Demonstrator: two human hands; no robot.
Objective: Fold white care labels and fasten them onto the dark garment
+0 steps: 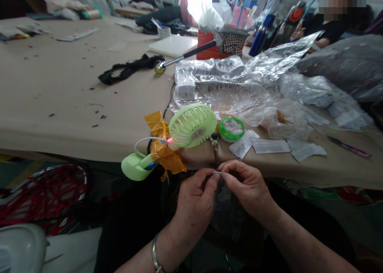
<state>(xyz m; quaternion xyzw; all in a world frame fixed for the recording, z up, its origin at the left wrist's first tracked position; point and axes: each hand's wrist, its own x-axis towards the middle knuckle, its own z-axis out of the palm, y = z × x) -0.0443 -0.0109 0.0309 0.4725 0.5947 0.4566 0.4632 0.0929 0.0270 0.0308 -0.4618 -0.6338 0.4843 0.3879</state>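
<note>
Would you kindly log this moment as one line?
left hand: pinching small pale piece | right hand: same piece | green fan: at table edge

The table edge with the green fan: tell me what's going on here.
A person has both hands together just in front of the table edge, the left hand and right hand pinching a small pale piece between the fingertips; exactly what it is can't be made out. Just beyond them stand a green fan, with brown tape around its base, and a green-rimmed tub. Printed slips lie to the right of the tub.
</note>
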